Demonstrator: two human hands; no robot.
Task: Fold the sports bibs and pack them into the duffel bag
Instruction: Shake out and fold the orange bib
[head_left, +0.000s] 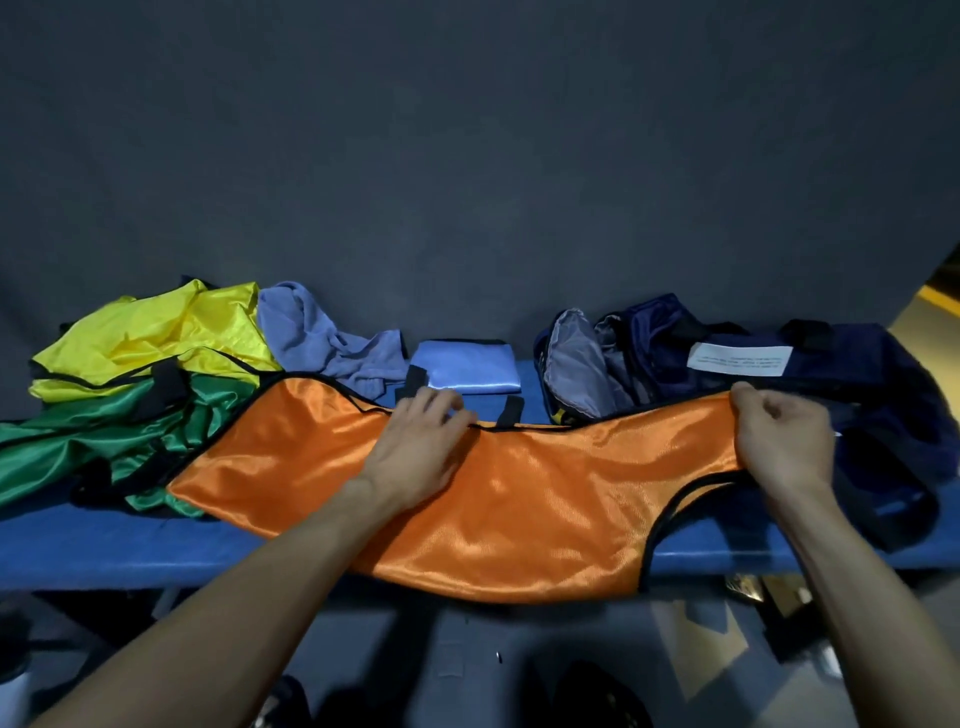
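A shiny orange mesh bib (519, 499) lies spread across the blue padded bench (130, 545), its near edge overhanging. The left hand (415, 457) rests flat on it; the right hand (779, 441) pinches its end beside the open navy duffel bag (857, 374). A dark grey wall (467, 130) stands behind.

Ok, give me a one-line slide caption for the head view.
Left hand flattens an orange bib on the blue bench while the right hand pinches its end beside the open duffel bag.

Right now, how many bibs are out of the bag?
5: yellow and green at left, crumpled blue behind, folded blue at centre, orange under both hands. Others may be hidden.
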